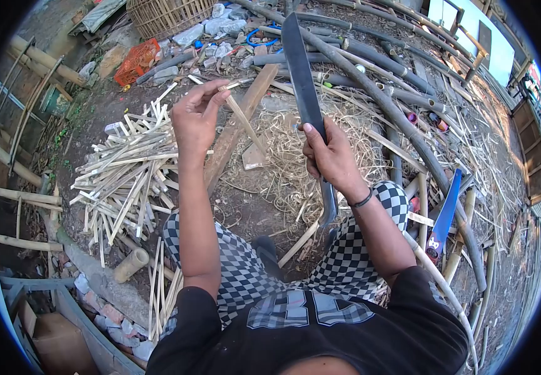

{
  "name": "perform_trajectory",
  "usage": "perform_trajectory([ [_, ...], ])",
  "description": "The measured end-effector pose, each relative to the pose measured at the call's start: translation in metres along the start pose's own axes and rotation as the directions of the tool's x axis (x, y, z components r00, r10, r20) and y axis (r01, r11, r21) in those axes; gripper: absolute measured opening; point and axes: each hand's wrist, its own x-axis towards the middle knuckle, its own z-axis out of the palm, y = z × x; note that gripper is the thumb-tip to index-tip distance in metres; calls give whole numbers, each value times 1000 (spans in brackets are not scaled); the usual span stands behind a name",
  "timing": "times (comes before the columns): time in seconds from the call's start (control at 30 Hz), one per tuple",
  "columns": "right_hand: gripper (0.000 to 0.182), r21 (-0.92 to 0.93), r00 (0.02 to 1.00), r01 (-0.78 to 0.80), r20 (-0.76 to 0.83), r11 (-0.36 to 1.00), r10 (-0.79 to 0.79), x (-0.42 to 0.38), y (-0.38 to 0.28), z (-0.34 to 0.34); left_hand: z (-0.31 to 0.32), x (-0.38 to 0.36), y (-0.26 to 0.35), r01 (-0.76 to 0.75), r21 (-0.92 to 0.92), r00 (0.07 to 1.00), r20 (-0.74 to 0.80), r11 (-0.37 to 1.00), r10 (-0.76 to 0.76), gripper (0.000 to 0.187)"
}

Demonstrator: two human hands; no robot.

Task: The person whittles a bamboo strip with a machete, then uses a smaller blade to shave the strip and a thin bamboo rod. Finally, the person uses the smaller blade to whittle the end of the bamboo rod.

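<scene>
My left hand [197, 119] pinches the upper end of a thin bamboo strip [243, 119], which slants down to the right towards a small wooden block [253, 156]. In my right hand [333, 153] is a large machete [303, 75], held upright with its dark blade pointing up and its handle end showing below my fist. The blade and the strip are apart. Curly bamboo shavings [286, 150] lie on the ground between and beyond my hands. A wooden plank [243, 115] runs behind the strip.
A heap of split bamboo sticks [130, 169] lies at the left, near a short bamboo piece [131, 265]. Long poles [370, 81] cross the back and right. A blue saw [448, 209] rests by my right knee. An orange crate [137, 62] and a woven basket [167, 14] stand behind.
</scene>
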Motion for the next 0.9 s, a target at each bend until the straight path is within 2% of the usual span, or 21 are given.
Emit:
perform_trajectory([
  [0.07,20,-97,998,46,51,994,-41,6,21,3,9,-1,-16,7,-30,1000,4,1000,-7,19],
  [0.1,19,-242,998,62,43,968,-53,7,20,6,12,-2,-17,15,-60,1000,11,998,-14,19],
  [0.17,20,-400,991,136,71,907,-118,13,35,17,11,-1,-17,18,-40,1000,2,999,-18,19],
  [0.23,21,-464,982,185,70,866,-173,17,31,32,8,0,-14,-133,96,991,-6,986,134,20],
  [0.27,21,-523,972,229,73,821,-224,18,28,41,7,0,-13,-136,93,991,-5,986,137,20],
  [0.37,16,-593,965,249,87,766,-246,15,-1,59,10,-2,-11,-91,84,995,-29,992,94,17],
  [0.43,17,-599,956,281,108,750,-272,19,-8,68,11,-2,-8,-41,29,998,-44,999,42,13],
  [0.5,17,-620,960,254,70,743,-270,23,-14,76,11,-2,-11,-81,25,995,-58,996,82,11],
  [0.53,30,-629,954,276,89,727,-286,26,-11,78,11,-2,-13,-117,33,991,-68,993,119,10],
  [0.57,30,-634,955,275,91,723,-283,28,-2,81,11,-2,-15,-114,27,991,-72,993,115,10],
  [0.67,28,-632,950,275,62,725,-307,33,12,87,5,-2,-16,-149,48,987,-53,988,151,10],
  [0.73,15,-636,943,312,119,706,-310,37,1,84,0,-2,-14,-68,19,995,-73,998,69,10],
  [0.77,15,-639,944,310,120,704,-306,37,2,87,0,-3,-14,-64,14,995,-76,998,65,10],
  [0.83,15,-618,935,304,50,725,-350,40,6,97,0,-2,-12,-126,85,989,-68,988,132,10],
  [0.9,15,-617,937,297,41,729,-348,44,19,104,-3,-2,-15,-131,72,988,-78,989,136,10],
])
